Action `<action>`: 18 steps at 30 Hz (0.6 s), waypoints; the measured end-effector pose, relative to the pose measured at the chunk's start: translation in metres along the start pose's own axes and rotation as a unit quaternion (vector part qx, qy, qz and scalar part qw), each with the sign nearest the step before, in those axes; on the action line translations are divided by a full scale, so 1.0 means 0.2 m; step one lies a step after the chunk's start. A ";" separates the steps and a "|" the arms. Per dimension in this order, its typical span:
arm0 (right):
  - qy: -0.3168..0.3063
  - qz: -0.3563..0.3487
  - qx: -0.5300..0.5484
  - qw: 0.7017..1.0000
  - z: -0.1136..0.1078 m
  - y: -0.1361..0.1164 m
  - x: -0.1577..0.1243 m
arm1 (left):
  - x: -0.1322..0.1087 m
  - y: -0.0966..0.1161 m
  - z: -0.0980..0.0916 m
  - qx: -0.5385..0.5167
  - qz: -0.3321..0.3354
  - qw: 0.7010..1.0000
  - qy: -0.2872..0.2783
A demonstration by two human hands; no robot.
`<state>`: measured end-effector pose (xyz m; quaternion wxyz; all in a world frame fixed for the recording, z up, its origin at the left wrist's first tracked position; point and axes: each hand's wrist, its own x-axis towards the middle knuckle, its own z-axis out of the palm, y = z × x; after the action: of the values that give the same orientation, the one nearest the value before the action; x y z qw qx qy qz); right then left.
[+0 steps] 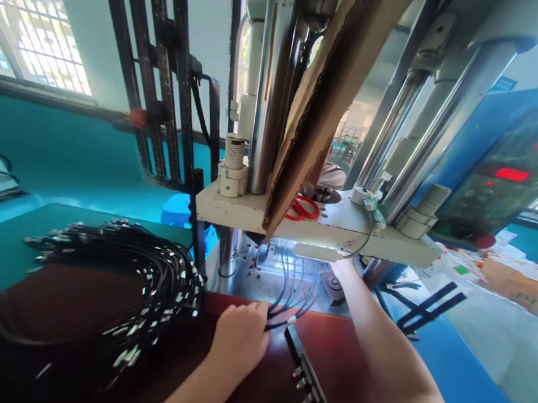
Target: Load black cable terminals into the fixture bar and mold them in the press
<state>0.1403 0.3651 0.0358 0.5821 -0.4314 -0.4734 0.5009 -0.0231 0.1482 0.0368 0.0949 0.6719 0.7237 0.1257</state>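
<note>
Hands feeding cables under the press plate

The left hand is closed in a loose fist on a few black cables that run from it in under the cream press plate. The right hand reaches beneath that same plate, so whether its fingers are together or apart I cannot tell. To my eye the risk is plain: if the press came down with that hand under the plate, it would be caught; a tug from the fist could also drag the cable ends out of their seats. Left of the plate lies a big cable bundle, and before it a black strip with pins, cut off at the frame. Hanging cardboard hides the press's middle; red scissors rest on top.
</note>
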 end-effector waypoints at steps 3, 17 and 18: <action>-0.023 0.057 0.033 0.998 -0.05 0.02 -0.17 | -0.03 -0.02 -0.02 -0.204 0.031 0.959 -0.193; 0.016 0.039 0.131 0.991 -0.17 -0.14 -0.82 | -0.13 0.20 0.13 -0.698 -0.050 0.595 -0.396; 0.020 0.040 0.135 0.990 -0.18 -0.14 -0.84 | -0.15 0.21 0.12 -0.696 -0.048 0.602 -0.389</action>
<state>0.1721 0.1948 0.0374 0.6240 -0.3775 -0.3718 0.5743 0.0267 0.1225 0.0261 0.8121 0.3526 0.3437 0.3132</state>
